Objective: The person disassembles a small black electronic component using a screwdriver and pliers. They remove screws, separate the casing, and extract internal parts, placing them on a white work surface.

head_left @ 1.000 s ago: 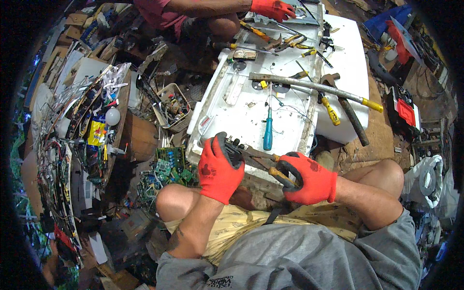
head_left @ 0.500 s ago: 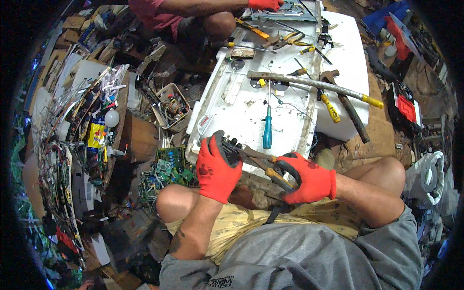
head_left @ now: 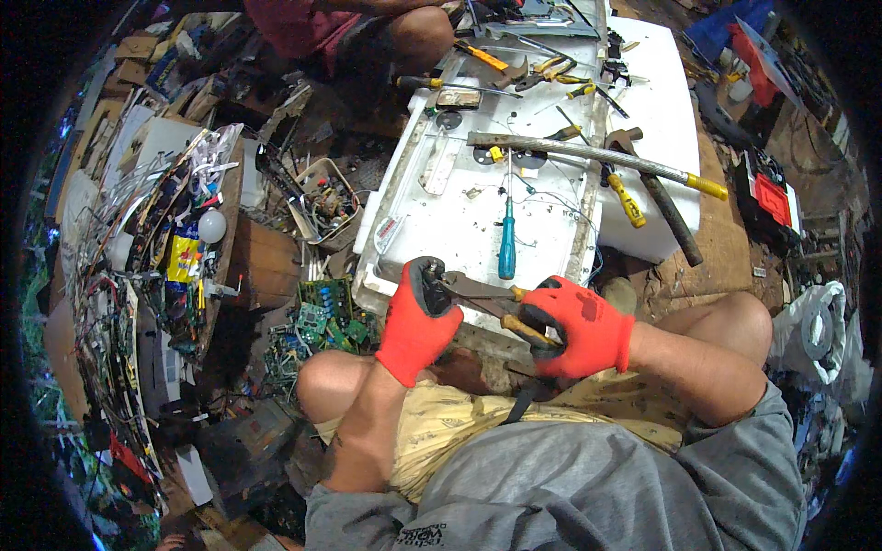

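Note:
My left hand (head_left: 420,321), in a red glove with dark fingertips, is closed around a small dark part (head_left: 432,273); its kind is hidden by the fingers. In my right hand (head_left: 581,326), gloved alike, is a pair of snips (head_left: 476,288) with long dark jaws and worn yellow handles. The jaws point left and meet the dark part at my left fingertips. Both hands are just above the near edge of a white panel (head_left: 459,230). On that panel, beyond my hands, lies a teal-handled screwdriver (head_left: 507,243).
A long metal bar (head_left: 588,156), a hammer (head_left: 657,197) and a yellow-handled screwdriver (head_left: 627,200) lie at the right. More tools are at the far end, near another person's knee (head_left: 423,37). Circuit boards (head_left: 326,317), a bin of parts (head_left: 329,202) and piled scrap stand left.
My left hand has turned and curled more around the dark part. My right hand has shifted slightly up and left, the snips' handles closer together. The other person's red-gloved hand has left the view.

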`<state>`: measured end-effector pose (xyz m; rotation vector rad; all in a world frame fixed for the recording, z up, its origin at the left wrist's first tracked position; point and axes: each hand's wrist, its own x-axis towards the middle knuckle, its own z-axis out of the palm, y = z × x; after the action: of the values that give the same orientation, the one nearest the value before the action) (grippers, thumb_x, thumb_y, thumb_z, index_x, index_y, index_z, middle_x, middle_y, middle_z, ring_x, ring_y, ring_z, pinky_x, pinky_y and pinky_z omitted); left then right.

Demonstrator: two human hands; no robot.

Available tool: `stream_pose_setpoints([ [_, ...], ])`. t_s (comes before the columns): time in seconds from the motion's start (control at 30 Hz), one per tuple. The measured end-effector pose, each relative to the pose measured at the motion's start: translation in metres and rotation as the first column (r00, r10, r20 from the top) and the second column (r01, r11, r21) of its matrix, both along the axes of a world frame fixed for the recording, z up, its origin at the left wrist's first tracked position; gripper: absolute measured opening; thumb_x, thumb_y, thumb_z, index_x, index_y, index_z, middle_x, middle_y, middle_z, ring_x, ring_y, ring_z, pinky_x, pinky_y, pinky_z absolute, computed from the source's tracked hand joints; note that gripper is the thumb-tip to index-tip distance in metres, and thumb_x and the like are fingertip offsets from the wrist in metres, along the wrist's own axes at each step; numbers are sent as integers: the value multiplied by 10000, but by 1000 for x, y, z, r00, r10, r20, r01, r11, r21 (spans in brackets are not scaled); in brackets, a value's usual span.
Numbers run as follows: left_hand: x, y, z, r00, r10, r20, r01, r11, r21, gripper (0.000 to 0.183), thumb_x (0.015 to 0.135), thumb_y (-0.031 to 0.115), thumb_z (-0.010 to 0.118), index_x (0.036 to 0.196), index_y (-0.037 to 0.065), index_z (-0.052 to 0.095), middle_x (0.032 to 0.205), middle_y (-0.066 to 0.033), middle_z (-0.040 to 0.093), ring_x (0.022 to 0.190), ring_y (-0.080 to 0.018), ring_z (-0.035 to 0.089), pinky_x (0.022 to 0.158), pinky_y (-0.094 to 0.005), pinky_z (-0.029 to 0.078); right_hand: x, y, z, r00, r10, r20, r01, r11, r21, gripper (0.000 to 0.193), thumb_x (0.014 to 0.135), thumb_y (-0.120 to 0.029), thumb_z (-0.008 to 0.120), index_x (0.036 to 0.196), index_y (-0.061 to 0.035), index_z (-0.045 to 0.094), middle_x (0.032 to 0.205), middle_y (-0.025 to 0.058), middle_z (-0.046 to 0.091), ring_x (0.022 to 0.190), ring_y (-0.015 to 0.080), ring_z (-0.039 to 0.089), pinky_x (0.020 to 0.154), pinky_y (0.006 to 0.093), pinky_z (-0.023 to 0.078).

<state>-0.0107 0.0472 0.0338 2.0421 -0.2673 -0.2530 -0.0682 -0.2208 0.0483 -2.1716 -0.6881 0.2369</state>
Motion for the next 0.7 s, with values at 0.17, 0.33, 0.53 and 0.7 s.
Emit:
stream_pose_setpoints([
  [0.17,-1,-9,6,989,66,130,-50,992,-118,563,724,-13,688,1253,51,507,967,-25,538,814,-112,511,740,-279,489,9,-13,-16,686,201,-699,260,830,494,528,832,-101,720,1309,-32,504,1136,-3,567,1057,98,503,911,298,465],
  [0.33,1,-9,12,979,90,185,-60,984,-165,619,711,-36,698,1289,53,498,1011,-23,511,847,-99,496,761,-261,479,9,-18,-18,740,261,-621,182,810,557,543,824,-103,720,1316,-32,501,1208,26,586,1107,133,531,958,322,465],
  [0.53,0,-7,10,981,153,123,-127,972,-199,679,667,-29,747,1293,36,492,1070,-58,533,936,-139,539,835,-287,496,-2,-12,-8,908,87,-410,71,932,355,654,754,-152,762,1344,-46,501,1290,153,572,1232,267,533,1035,382,439],
  [0.7,2,-3,6,918,154,365,-142,988,-60,707,652,12,790,1293,24,491,1140,-120,555,1011,-231,584,903,-346,501,0,-8,-9,999,35,35,-42,970,241,662,711,-190,771,1317,-65,534,1347,192,533,1320,408,446,1087,476,389],
])
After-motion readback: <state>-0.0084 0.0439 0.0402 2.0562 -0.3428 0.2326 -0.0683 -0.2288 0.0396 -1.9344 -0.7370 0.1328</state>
